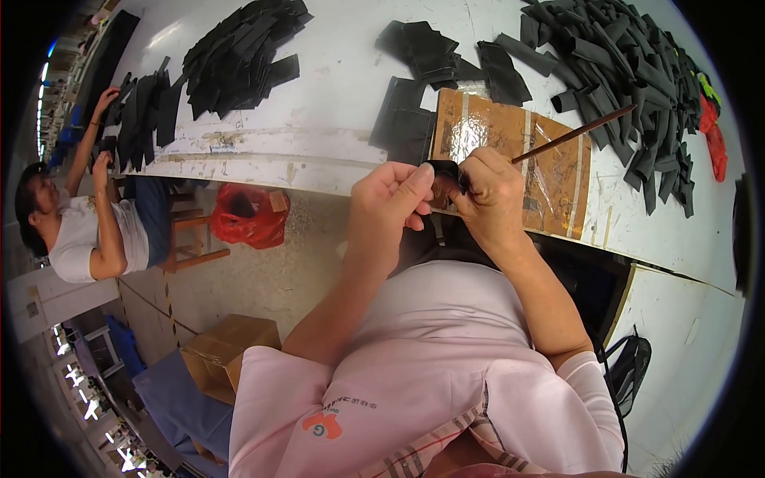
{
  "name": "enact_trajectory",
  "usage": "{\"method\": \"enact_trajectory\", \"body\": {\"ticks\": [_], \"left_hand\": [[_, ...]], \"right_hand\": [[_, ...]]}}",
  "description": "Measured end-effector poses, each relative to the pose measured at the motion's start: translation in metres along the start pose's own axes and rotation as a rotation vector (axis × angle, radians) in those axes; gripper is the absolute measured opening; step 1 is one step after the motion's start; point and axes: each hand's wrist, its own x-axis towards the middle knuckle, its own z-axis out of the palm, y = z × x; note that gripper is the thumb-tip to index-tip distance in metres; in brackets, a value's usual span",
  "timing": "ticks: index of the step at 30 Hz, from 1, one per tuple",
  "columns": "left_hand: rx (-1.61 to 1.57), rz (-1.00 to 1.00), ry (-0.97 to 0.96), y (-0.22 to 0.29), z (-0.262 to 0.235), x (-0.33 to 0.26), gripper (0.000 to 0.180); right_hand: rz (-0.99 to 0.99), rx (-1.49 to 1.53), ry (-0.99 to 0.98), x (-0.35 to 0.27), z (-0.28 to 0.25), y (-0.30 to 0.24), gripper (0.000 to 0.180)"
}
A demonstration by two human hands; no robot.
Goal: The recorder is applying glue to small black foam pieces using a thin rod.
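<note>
Close in front of my body, at the table's near edge, my left hand (392, 195) pinches a small black fabric piece (441, 168) between thumb and fingers. My right hand (492, 191) is closed at the other end of that piece, its fingers curled. A thin brown stick (575, 133) sticks out of the right hand toward the upper right; the part inside the grip is hidden. Below both hands lies a brown board (550, 179) covered in shiny clear tape. Flat black fabric pieces (406, 123) lie just beyond the board's left edge.
A large heap of rolled black tubes (613, 64) covers the table's right side, with a red bag (713, 139) beyond. Flat black pieces (239, 56) are piled at the far left. A co-worker (103, 207) sits at left, near a red plastic bag (249, 217) and cardboard box (227, 356).
</note>
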Motion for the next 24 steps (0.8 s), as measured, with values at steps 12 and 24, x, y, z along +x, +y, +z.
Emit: {"method": "enact_trajectory", "body": {"ticks": [12,24], "left_hand": [[-0.150,-0.058,0.105,-0.013,-0.001,0.008,0.010],[0.242,0.471,0.096,-0.030,0.006,0.002,0.008]], "right_hand": [[-0.231,-0.236,0.011,-0.006,0.007,0.010,0.022],[0.204,0.431,-0.113,-0.007,-0.019,-0.024,0.024]]}}
